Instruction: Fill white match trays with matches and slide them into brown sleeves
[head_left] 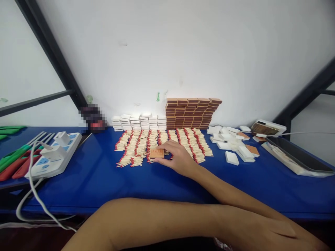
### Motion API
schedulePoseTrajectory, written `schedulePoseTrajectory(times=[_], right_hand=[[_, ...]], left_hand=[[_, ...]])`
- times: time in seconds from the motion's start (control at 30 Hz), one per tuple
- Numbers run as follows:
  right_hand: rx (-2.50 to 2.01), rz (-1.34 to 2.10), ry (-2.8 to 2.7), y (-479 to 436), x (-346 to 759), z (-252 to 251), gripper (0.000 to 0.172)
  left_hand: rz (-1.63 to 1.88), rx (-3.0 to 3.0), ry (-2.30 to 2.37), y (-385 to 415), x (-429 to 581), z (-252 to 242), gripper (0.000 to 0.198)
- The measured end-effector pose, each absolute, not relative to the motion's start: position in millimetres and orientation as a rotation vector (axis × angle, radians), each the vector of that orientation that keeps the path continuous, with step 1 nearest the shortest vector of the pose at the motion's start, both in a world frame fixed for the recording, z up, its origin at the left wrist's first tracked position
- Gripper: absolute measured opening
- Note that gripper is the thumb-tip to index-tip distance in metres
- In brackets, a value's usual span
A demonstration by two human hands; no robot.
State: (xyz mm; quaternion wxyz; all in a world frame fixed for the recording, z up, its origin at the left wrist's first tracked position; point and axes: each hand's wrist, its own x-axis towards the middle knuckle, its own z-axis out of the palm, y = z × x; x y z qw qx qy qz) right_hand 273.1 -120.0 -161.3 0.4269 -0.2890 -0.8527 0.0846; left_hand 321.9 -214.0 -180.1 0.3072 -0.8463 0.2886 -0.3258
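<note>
My right hand (176, 158) reaches to the middle of the blue table (104, 181) and pinches a small brown matchbox (157, 153) between thumb and fingers. The box lies on rows of red-tipped matches (136, 144) spread across the table. My left forearm crosses in front of me along the table's near edge. My left hand (274, 233) rests at the bottom right, fingers stretched out and holding nothing. Behind the matches stand a stack of brown matchbox sleeves (191, 113) and low stacks of white inner trays (138, 122).
Loose white trays (231, 143) and a few brown boxes lie to the right, beside a phone (267, 128) on a white box and a dark tray (298, 155). At left sit a white power strip (56, 153) with cables and red and green tools (13, 164). A white wall stands behind.
</note>
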Motion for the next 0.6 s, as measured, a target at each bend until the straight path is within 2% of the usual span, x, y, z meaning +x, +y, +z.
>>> schedulePoseTrajectory(times=[0.13, 0.23, 0.3, 0.5, 0.6], right_hand=[[-0.712, 0.136, -2.094, -116.8, 277.3, -160.1, 0.031], [-0.720, 0.109, -2.093, -111.6, 278.9, -162.2, 0.033], [-0.729, 0.113, -2.111, -109.0, 280.0, -164.0, 0.034], [-0.765, 0.120, -2.122, -109.0, 284.3, -163.8, 0.032], [-0.749, 0.098, -2.103, -109.0, 284.3, -161.4, 0.033]], left_hand=[[-0.952, -2.339, 0.666, -208.0, 318.8, -169.6, 0.051], [-0.881, -2.406, 0.708, -210.8, 320.5, -171.0, 0.058], [-0.822, -2.429, 0.567, -213.9, 317.2, -173.8, 0.056], [-0.850, -2.094, 0.562, -209.7, 301.0, -164.6, 0.042], [-0.810, -2.142, 0.555, -209.0, 306.6, -161.9, 0.040]])
